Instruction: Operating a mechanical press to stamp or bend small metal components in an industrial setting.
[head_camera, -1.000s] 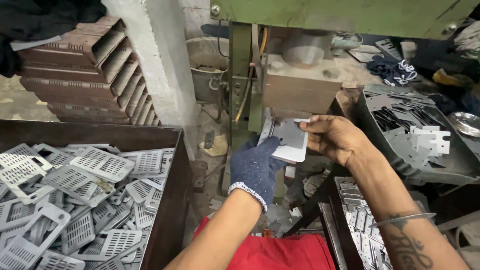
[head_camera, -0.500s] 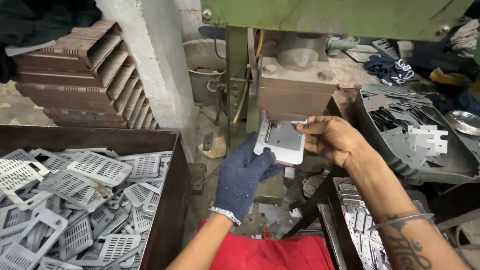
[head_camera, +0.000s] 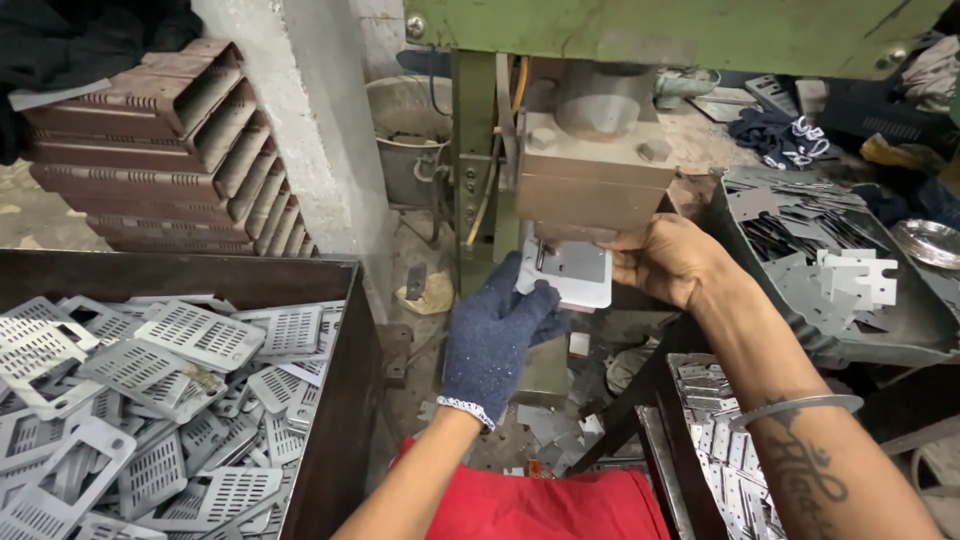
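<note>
Fingers of both hands are pinched on one thing: a flat grey metal plate (head_camera: 572, 272) with a rectangular cut-out. The left hand (head_camera: 497, 335), in a dark blue knit glove, grips the plate's left lower edge, thumb on top and the other fingers curled beneath. The bare right hand (head_camera: 668, 262) grips the right edge, its fingers wrapped round the rim.

Position of the plate: it is held roughly level, just below the steel block (head_camera: 592, 172) of the green press (head_camera: 700, 35), with its far edge under the block's lower face. Whether the plate already rests on the lower die cannot be told; the die is hidden behind the plate and hands.

Surroundings:
- Left: a dark bin (head_camera: 345, 380) holding perforated grey plates (head_camera: 190, 335), piled loosely.
- Right: a tray (head_camera: 905, 335) of flat cut blanks (head_camera: 800, 280), near the right forearm.
- Rear left: stacked brown ribbed channels (head_camera: 160, 150) against a pillar (head_camera: 290, 120).

Step in hand, as judged: loading the plate into the press, at the seating stage.

Next move, as judged: the plate must be pushed fully in and squared against whatever stop the die has, then lie flat without rocking. Both hands must release and draw clear of the block before any stroke; the fingertips nearest the block are the main hazard.
</note>
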